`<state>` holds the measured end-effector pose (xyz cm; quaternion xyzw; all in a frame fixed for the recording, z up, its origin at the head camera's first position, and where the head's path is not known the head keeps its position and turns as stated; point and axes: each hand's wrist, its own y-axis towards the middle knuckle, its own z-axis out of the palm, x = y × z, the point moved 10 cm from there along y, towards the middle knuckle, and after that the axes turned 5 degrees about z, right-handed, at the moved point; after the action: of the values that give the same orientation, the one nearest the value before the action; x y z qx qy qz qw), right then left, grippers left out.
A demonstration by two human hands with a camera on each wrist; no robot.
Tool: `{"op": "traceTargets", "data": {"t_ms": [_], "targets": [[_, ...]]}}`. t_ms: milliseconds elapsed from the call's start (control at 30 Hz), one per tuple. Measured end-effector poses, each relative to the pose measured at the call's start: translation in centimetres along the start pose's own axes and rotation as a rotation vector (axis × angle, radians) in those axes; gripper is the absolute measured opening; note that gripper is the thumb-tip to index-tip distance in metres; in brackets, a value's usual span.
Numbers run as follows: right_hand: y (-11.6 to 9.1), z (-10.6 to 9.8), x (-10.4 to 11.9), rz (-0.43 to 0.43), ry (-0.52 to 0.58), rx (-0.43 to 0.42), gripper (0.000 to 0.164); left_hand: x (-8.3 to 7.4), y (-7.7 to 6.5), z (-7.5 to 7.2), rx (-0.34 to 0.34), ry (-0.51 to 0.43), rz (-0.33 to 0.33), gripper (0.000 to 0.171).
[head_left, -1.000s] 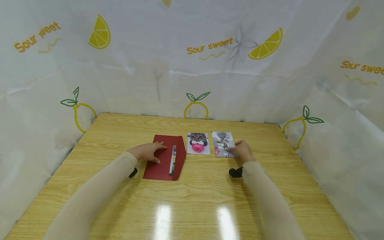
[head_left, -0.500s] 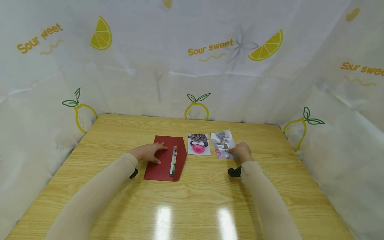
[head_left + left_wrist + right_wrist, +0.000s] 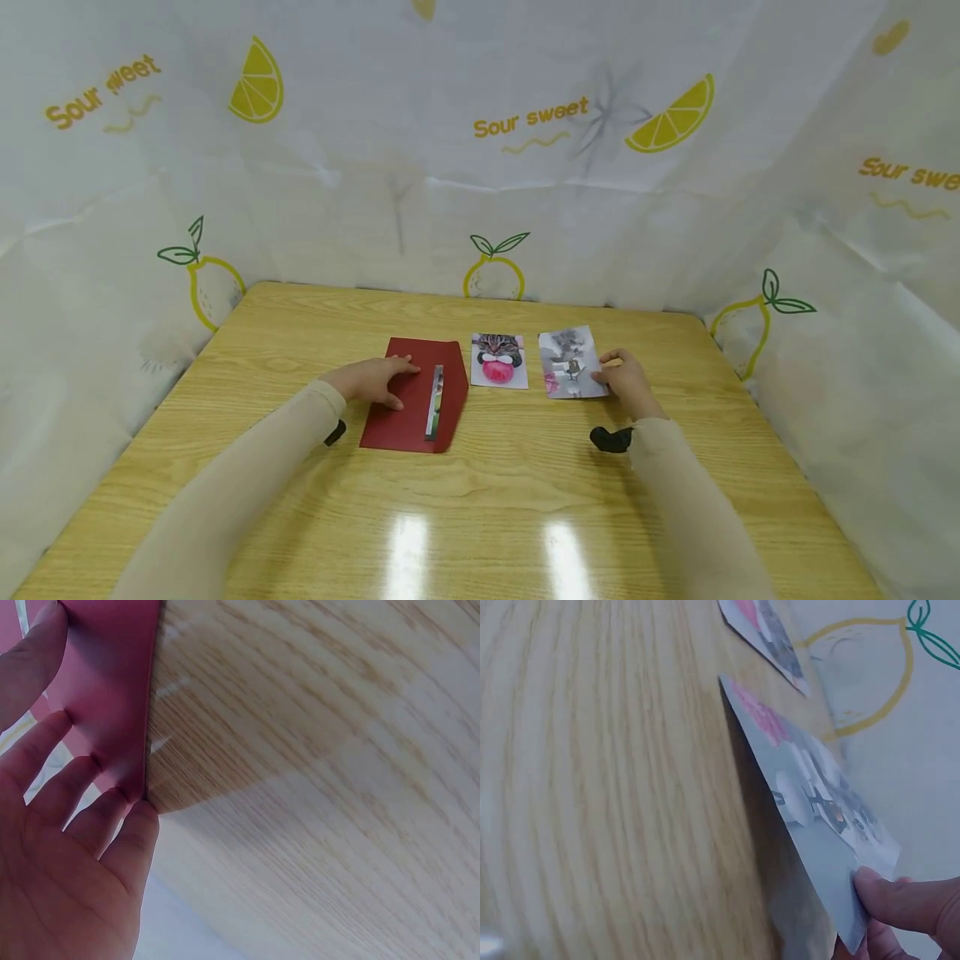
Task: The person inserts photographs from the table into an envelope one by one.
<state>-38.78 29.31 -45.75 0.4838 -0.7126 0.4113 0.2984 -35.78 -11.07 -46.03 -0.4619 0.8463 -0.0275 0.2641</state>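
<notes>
A red envelope lies flat on the table with its flap toward the right. A strip of a colourful picture shows along the flap's fold. My left hand rests on the envelope's left part; in the left wrist view its spread fingertips press the red paper. My right hand pinches the lower right edge of a picture card printed with a bird and pink flowers. Seen from the right wrist, thumb lies on top of this card, whose held side is lifted off the wood.
Between envelope and bird card lies a cat picture card with a pink ball on it. The wooden table meets a white cloth printed with lemons at its back and sides. A black strap end hangs by the right wrist.
The bird card first turned slightly and has now shifted a little to the right with my right hand, widening the gap to the cat card. My left hand stays on the envelope.
</notes>
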Motion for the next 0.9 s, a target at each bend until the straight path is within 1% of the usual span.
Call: {"op": "traceTargets", "data": {"t_ms": [133,267,367,467,667,767,900], "targets": [[-0.7,-0.4,0.5,-0.024,0.038,0.064,0.039,-0.2,-0.1,-0.1,0.003,0.002,0.002,0.068],[-1.7,-0.8,0.9,-0.018,0.050,0.106,0.045,-0.2,0.0,0.0,0.007,0.001,0.002,0.068],[-2.2,-1.1,1.1,-0.011,0.081,0.110,0.046,-0.1,0.0,0.0,0.006,-0.005,0.003,0.068],[-2.7,-1.1,1.5,-0.021,0.122,0.122,0.049,-0.2,0.0,0.0,0.003,-0.003,0.008,0.068],[-4.2,-0.5,3.1,-0.092,0.203,0.159,0.053,-0.4,-0.1,-0.2,0.006,-0.003,0.010,0.068],[-4.9,0.1,4.0,-0.126,0.230,0.166,0.052,-0.3,0.0,-0.1,0.009,-0.006,0.004,0.069],[-5.6,1.0,4.8,-0.150,0.257,0.166,0.051,-0.1,0.1,0.0,0.010,-0.007,0.003,0.069]]}}
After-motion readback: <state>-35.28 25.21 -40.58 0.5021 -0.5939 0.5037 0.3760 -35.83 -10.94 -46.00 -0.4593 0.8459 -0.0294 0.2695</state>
